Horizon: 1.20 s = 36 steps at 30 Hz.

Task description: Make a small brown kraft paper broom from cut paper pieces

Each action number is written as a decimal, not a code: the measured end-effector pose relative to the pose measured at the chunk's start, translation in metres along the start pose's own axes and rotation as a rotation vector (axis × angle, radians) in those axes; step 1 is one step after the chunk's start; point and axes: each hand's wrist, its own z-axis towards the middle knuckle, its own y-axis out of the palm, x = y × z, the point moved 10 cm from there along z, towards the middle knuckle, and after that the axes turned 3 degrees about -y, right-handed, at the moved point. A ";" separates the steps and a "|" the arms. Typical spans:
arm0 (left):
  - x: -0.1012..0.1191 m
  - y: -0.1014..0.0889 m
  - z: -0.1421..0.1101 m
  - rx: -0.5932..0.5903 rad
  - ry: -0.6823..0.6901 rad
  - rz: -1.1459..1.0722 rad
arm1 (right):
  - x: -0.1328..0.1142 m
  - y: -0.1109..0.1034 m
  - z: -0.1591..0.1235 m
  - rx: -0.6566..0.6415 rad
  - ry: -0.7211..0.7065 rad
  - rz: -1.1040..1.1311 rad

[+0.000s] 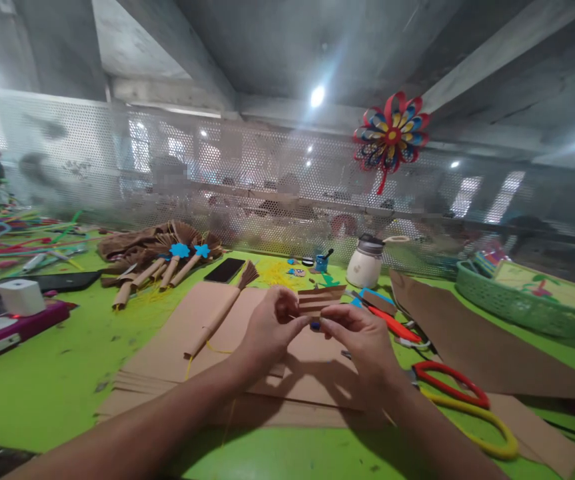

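Observation:
A small piece of pleated brown paper [320, 301] is held up between my two hands, its folds running crosswise. My left hand [273, 328] pinches its left side with thumb and fingers. On the right, my right hand [362, 335] grips the lower right part, near a small dark blue spot. Both hands are above a stack of brown paper sheets [167, 363]. A rolled paper tube with a fringed end [214, 323] lies on the sheets to the left, with yellow string by it. Scissors with red and yellow handles [467, 400] lie right of my right hand.
On the green table [57, 400], finished paper tubes with blue shapes [170, 267] lie back left, near a black phone [224, 270]. A purple power strip [12, 330] is far left. A white jar [364, 267], an orange cutter [394, 325] and a green basket [512, 307] stand right.

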 end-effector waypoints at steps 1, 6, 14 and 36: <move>0.006 -0.003 -0.001 0.026 0.067 0.041 | 0.000 0.000 0.001 -0.004 -0.005 0.016; 0.036 0.016 -0.006 -0.075 0.297 0.345 | 0.004 -0.004 0.011 -0.032 -0.014 0.142; 0.024 0.025 0.022 -0.018 0.032 0.080 | 0.008 -0.018 0.020 -0.041 -0.002 0.214; 0.015 0.006 0.016 -0.001 0.106 0.239 | 0.003 -0.006 0.019 -0.097 -0.104 0.059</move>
